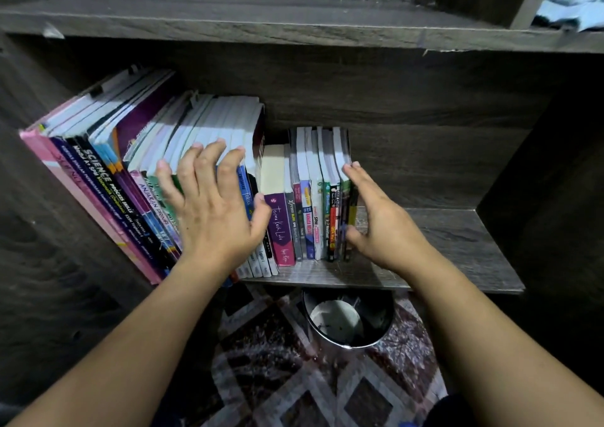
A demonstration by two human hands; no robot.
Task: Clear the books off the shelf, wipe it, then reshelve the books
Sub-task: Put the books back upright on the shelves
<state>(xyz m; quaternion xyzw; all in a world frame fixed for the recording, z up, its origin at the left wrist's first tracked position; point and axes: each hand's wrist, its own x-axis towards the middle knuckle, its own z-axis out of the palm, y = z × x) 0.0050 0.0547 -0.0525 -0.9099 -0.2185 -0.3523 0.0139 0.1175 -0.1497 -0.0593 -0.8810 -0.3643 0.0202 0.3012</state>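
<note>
A row of books (pixel 307 197) stands on the dark wooden shelf (pixel 451 246), filling its left and middle; the tall ones at the left lean. My left hand (pixel 215 211) lies flat with spread, straight fingers on the spines and tops of the middle books, its thumb against a purple book (pixel 277 230). My right hand (pixel 379 220) presses with straight fingers against the right side of the last small book in the row, its thumb at the spines. Neither hand curls round a book.
The shelf's right part is bare wood, bounded by a side panel (pixel 539 181). An upper shelf board (pixel 294 24) hangs above, with a light blue cloth (pixel 575 4) at the top right. Below stand a round metal bin (pixel 346 318) and a patterned rug (pixel 294 377).
</note>
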